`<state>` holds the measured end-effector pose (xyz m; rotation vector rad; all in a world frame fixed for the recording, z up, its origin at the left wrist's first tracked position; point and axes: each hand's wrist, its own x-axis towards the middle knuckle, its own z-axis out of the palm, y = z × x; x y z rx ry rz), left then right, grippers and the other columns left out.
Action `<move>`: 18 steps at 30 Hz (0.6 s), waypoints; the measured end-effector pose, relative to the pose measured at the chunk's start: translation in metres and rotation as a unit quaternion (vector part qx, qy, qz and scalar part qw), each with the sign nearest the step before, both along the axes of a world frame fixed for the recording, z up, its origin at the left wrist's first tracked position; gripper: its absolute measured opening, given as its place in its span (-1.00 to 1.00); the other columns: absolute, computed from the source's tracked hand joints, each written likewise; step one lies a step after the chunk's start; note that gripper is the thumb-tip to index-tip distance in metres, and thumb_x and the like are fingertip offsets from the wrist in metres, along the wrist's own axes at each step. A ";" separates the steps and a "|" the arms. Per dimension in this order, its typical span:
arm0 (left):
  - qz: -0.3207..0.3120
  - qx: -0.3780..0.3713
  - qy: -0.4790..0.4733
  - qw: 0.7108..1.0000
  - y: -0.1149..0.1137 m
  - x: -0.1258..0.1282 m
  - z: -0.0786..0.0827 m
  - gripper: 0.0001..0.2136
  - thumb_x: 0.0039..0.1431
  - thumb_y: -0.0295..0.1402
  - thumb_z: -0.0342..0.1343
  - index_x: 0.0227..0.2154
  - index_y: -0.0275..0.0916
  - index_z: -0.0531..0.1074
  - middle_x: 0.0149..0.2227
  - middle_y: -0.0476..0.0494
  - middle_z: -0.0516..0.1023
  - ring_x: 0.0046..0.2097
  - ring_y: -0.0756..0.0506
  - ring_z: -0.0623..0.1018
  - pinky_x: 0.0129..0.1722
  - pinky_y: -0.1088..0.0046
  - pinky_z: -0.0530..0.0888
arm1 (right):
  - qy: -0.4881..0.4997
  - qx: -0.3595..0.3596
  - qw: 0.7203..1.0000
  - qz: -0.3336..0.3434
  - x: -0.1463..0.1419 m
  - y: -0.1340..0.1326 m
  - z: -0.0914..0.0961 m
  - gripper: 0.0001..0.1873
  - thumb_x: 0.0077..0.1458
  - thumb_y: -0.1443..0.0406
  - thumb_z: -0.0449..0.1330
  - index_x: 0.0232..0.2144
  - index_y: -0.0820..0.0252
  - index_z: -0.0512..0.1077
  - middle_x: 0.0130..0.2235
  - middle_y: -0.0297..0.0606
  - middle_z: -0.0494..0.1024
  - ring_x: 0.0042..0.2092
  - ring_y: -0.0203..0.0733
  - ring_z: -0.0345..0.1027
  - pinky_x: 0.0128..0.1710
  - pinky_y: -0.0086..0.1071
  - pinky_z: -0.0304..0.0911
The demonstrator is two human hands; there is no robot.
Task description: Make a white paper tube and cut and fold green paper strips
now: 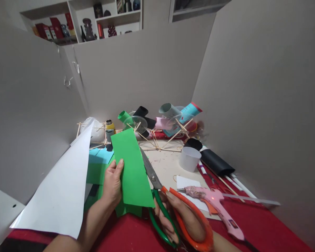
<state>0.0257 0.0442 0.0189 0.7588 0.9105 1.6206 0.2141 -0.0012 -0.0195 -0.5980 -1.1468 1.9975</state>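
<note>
A green paper strip (132, 168) is held upright by my left hand (113, 182), the thumb pressed on its front near the left edge. My right hand (170, 217) grips a pair of scissors (152, 176) with one orange and one green handle. Their blades point up and left along the strip's right edge, the tips partly behind it. Below the strip, another piece of green paper (128, 210) shows. To the left, a large white sheet (60, 189) stands slanted beside my left forearm, with blue paper (101, 155) partly hidden behind it.
A pink glue gun (215, 199) with a lit red light lies at the right. Near it stand a translucent white cup (190, 159) and a black paper tube (217, 161). Stick frames (157, 143) bearing coloured paper tubes stand at the back. Walls enclose both sides.
</note>
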 end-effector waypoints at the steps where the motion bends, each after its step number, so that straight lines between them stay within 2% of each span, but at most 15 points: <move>1: 0.007 0.001 0.005 1.000 -0.002 0.001 0.000 -0.68 0.01 -0.17 0.31 -0.23 -0.26 0.49 -0.30 -0.11 0.66 -0.24 -0.13 0.63 -0.17 0.37 0.52 | -0.008 0.005 1.000 -0.001 -0.001 0.000 0.000 -0.34 0.06 -0.24 0.02 -0.47 0.27 0.38 -0.73 -0.45 0.28 -0.77 -0.44 0.06 -0.76 -0.55 0.09; 5: 0.013 -0.013 0.011 1.000 -0.012 0.006 0.002 -0.68 0.03 -0.16 0.29 -0.23 -0.26 0.50 -0.32 -0.10 0.65 -0.31 -0.09 0.63 -0.22 0.41 0.52 | -0.051 0.032 0.998 -0.005 -0.002 0.001 -0.005 -0.26 0.08 -0.27 -0.07 -0.71 0.23 0.28 -0.78 -0.41 0.20 -0.76 -0.43 0.07 -0.73 -0.53 0.03; 7: 0.004 -0.036 0.004 0.999 -0.017 0.007 0.005 -0.68 0.01 -0.15 0.30 -0.25 -0.26 0.50 -0.36 -0.09 0.65 -0.37 -0.07 0.62 -0.25 0.42 0.52 | -0.062 0.040 0.997 -0.004 -0.002 0.001 -0.009 -0.25 0.08 -0.28 -0.09 -0.73 0.21 0.26 -0.78 -0.41 0.19 -0.74 -0.42 0.07 -0.70 -0.51 0.06; 11: 0.001 -0.055 -0.015 0.998 -0.023 0.009 0.011 -0.69 -0.03 -0.16 0.32 -0.30 -0.27 0.51 -0.41 -0.06 0.63 -0.41 -0.06 0.60 -0.32 0.45 0.51 | -0.055 0.071 0.996 -0.004 -0.001 0.001 -0.014 -0.27 0.14 -0.24 -0.11 -0.71 0.20 0.27 -0.77 -0.42 0.19 -0.71 -0.40 0.08 -0.60 -0.45 0.17; 13: 0.015 -0.063 -0.022 0.998 -0.022 0.006 0.013 -0.69 -0.09 -0.22 0.37 -0.30 -0.26 0.51 -0.41 -0.03 0.62 -0.42 -0.04 0.59 -0.35 0.48 0.51 | -0.029 0.065 0.997 0.004 0.000 0.002 -0.015 -0.29 0.14 -0.23 -0.09 -0.67 0.21 0.29 -0.75 -0.43 0.20 -0.71 -0.40 0.06 -0.59 -0.45 0.18; 16: 0.037 -0.099 -0.067 0.992 -0.013 -0.004 0.015 -0.68 -0.17 -0.31 0.40 -0.31 -0.26 0.50 -0.41 -0.01 0.62 -0.42 -0.03 0.59 -0.33 0.48 0.51 | 0.033 0.032 0.999 0.029 0.000 0.004 -0.013 -0.35 0.12 -0.22 -0.04 -0.50 0.25 0.36 -0.69 -0.45 0.26 -0.73 -0.44 0.04 -0.62 -0.46 0.18; 18: 0.022 -0.121 -0.103 0.987 -0.005 -0.012 0.017 -0.70 -0.16 -0.32 0.39 -0.32 -0.27 0.50 -0.41 -0.02 0.62 -0.39 -0.04 0.59 -0.29 0.46 0.53 | 0.057 0.023 0.997 0.045 0.000 0.004 -0.012 -0.37 0.15 -0.19 -0.04 -0.39 0.27 0.39 -0.66 -0.45 0.30 -0.74 -0.45 0.04 -0.63 -0.48 0.18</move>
